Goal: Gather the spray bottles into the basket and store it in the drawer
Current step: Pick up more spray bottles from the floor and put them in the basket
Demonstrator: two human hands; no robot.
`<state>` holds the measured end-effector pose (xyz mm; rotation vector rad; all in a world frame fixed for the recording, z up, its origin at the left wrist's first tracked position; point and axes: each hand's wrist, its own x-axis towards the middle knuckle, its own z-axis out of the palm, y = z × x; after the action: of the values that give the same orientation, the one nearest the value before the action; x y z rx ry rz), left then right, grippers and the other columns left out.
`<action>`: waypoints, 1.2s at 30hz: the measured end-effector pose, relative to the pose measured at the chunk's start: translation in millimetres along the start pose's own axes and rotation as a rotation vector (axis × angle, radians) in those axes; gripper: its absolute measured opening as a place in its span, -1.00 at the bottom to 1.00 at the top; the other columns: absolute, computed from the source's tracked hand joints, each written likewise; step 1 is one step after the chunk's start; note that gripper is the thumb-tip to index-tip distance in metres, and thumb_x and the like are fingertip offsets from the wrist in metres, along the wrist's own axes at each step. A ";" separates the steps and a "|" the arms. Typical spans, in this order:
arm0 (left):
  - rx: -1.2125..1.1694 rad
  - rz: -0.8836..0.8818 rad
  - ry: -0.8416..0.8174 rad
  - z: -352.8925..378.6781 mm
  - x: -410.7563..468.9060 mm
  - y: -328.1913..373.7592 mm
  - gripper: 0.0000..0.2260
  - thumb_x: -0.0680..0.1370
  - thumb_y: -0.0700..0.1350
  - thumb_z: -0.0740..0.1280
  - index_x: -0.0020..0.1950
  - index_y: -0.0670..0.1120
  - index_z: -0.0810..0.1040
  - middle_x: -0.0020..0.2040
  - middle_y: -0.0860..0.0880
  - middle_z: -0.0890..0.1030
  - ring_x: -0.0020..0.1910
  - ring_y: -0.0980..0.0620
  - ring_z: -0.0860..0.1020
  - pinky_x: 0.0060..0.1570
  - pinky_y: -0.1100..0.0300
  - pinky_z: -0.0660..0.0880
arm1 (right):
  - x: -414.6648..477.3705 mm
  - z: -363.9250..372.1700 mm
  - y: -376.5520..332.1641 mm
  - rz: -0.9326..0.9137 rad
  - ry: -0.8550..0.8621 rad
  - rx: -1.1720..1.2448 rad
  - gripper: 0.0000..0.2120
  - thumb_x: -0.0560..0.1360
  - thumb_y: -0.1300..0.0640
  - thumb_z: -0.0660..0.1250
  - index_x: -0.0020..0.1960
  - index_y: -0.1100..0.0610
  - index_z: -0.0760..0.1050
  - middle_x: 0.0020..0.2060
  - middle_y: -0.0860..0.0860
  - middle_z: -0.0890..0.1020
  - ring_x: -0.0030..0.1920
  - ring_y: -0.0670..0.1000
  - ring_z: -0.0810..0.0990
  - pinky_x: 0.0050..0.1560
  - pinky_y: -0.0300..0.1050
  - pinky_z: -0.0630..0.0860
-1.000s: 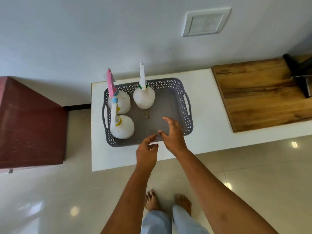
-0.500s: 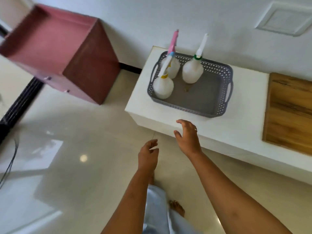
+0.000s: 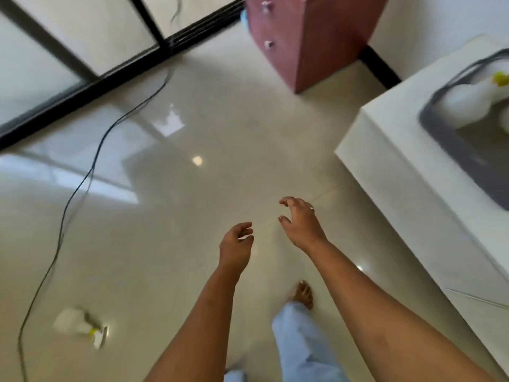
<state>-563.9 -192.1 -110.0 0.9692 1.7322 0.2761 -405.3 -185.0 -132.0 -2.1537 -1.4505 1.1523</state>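
The grey basket sits on the white table at the right edge, blurred, with a white spray bottle standing in it. Another white spray bottle with a yellow collar lies on the floor at the lower left. My left hand and my right hand hang over the floor in the middle, both with loosely curled fingers and holding nothing. The red-brown drawer cabinet stands at the top, its knobs visible.
A black cable runs across the glossy tiled floor on the left. Black-framed glass doors fill the upper left. My bare foot and light trouser leg are below my hands.
The view has swung left and down, away from the table. Both hands have left the basket area and now hang over the floor. A bottle on the floor has come into view.
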 end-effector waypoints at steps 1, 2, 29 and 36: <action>-0.025 -0.015 0.027 -18.4 -2.6 -16.2 -0.70 0.55 -0.25 0.22 0.24 0.00 0.51 0.10 0.04 0.57 -0.15 0.25 0.49 -0.34 0.44 0.38 | -5.6 18.6 -14.5 -0.031 -0.038 -0.020 -0.65 0.52 0.19 0.25 0.30 0.09 0.38 0.26 0.08 0.48 0.31 0.10 0.35 0.25 -0.04 0.38; -0.051 -0.030 0.053 -37.1 -5.7 -33.0 -0.70 0.55 -0.24 0.22 0.23 0.00 0.51 0.09 0.04 0.57 -0.14 0.25 0.49 -0.32 0.41 0.37 | -12.1 37.3 -29.2 -0.064 -0.071 -0.041 -0.65 0.53 0.19 0.25 0.30 0.09 0.38 0.25 0.08 0.49 0.30 0.10 0.36 0.24 -0.04 0.38; -0.751 -0.482 0.522 -421.0 -134.6 -516.3 -0.74 0.55 -0.18 0.25 0.22 -0.04 0.53 0.06 -0.03 0.57 0.02 0.06 0.52 -0.18 0.30 0.37 | -234.7 574.0 -312.4 -0.786 -0.748 -0.867 -0.63 0.56 0.19 0.19 0.34 -0.01 0.32 0.23 0.04 0.49 0.29 0.09 0.38 0.15 0.00 0.45; -0.832 -0.544 0.526 -458.2 -34.4 -587.7 -0.73 0.55 -0.16 0.24 0.24 -0.06 0.53 0.10 -0.04 0.58 -0.01 0.05 0.53 -0.15 0.33 0.40 | -184.5 696.5 -331.1 -1.074 -0.751 -1.140 -0.62 0.54 0.27 0.14 0.32 0.01 0.34 0.20 0.04 0.52 0.24 0.12 0.44 0.09 0.02 0.44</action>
<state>-1239.1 -469.9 -263.7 -0.2079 1.9890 0.8553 -1171.3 -324.8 -281.8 -0.7151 -3.5218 0.6919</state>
